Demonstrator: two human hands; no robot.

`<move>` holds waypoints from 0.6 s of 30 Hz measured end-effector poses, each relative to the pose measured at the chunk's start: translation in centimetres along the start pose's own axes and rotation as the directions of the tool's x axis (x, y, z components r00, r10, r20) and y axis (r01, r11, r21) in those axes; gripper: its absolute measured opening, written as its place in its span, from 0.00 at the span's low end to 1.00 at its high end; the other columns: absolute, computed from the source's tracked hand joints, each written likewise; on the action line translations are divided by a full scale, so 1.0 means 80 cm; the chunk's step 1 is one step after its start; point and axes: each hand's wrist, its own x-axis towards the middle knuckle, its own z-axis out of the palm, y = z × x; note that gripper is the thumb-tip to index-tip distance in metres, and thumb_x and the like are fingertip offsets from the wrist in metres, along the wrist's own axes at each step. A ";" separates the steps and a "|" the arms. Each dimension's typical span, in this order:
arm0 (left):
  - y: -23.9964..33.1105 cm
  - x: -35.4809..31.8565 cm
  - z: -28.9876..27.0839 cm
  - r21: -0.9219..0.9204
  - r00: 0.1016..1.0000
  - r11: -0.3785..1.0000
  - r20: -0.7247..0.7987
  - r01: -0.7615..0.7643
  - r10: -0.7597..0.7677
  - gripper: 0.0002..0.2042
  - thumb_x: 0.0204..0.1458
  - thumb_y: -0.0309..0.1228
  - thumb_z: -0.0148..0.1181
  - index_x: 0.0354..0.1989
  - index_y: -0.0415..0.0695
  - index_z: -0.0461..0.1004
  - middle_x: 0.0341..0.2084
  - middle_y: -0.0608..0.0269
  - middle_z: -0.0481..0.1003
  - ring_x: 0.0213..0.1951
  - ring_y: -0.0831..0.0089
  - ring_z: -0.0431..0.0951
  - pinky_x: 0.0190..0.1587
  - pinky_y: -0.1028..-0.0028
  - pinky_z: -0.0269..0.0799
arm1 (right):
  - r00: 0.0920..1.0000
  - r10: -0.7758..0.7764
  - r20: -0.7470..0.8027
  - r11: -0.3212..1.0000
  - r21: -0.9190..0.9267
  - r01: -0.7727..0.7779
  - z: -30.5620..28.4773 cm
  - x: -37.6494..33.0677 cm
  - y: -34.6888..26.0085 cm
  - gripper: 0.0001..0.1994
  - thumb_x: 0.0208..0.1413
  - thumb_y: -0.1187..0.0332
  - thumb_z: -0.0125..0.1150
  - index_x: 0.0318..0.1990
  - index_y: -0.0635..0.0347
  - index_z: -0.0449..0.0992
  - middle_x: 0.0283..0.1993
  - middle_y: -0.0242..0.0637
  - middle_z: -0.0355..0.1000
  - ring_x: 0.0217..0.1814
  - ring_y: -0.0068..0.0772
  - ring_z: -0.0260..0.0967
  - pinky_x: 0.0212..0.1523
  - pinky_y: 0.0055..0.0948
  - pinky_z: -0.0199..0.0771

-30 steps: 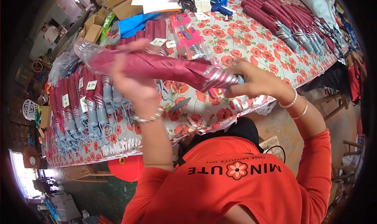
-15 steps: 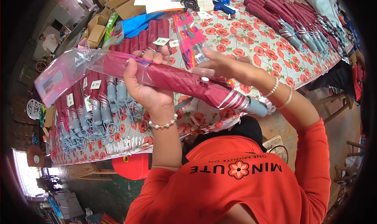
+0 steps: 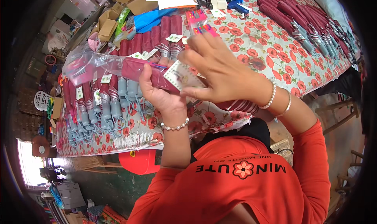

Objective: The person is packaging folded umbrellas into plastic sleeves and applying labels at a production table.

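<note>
A folded maroon umbrella lies across my left hand, whose fingers wrap round it from below. Its far end sits inside a clear plastic sleeve with a pink printed panel, stretching out to the left. My right hand is over the umbrella's nearer part, thumb and fingers closed about a small white tag with a dotted border. The umbrella's handle end is hidden behind that hand. Just beyond the right hand, bright pink printed sleeves lie on the table.
Maroon umbrellas with grey handles line the table's left side, tags on several. Another pile of umbrellas is at the far right. A blue hand tool and cardboard boxes are at the back. A red stool stands below the table edge.
My right hand has moved left and closed on the tag, which now shows above the umbrella. The umbrella's handle end has gone out of sight behind that hand.
</note>
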 end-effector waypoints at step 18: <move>-0.008 -0.005 -0.003 0.014 0.989 0.997 -0.132 -0.071 0.072 0.06 0.54 0.36 0.52 0.36 0.49 0.68 0.27 0.65 0.72 0.30 0.72 0.73 0.48 0.62 0.70 | 0.874 0.345 0.342 0.794 0.391 -0.466 0.006 -0.022 -0.027 0.19 0.56 0.64 0.57 0.55 0.55 0.66 0.42 0.36 0.72 0.33 0.35 0.65 0.33 0.31 0.63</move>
